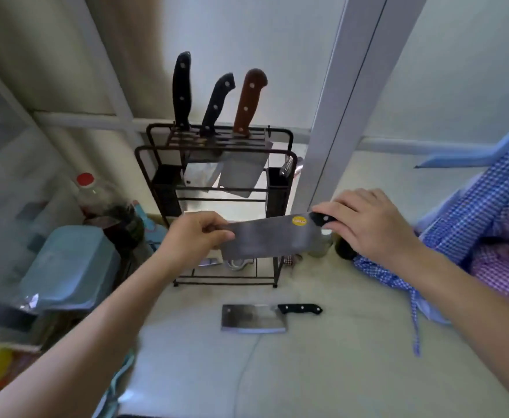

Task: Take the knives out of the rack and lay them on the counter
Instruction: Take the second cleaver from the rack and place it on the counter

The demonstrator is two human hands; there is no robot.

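A black wire knife rack (144,164) stands at the back of the pale counter (322,372). Three knives stay upright in its top slots: two with black handles (181,92) (217,104) and one with a brown handle (249,102). In front of the rack I hold a cleaver (271,239) level in the air, a yellow sticker on its blade. My left hand (193,233) pinches the blade's far end and my right hand (368,224) grips its black handle. Another cleaver (253,318) with a black handle lies flat on the counter below.
A bottle with a red cap (86,188) and a light blue tub (69,267) stand left of the rack. Blue and purple checked cloth (473,236) lies at the right. A white post (337,116) rises right of the rack. Small jars (319,245) sit behind the held cleaver.
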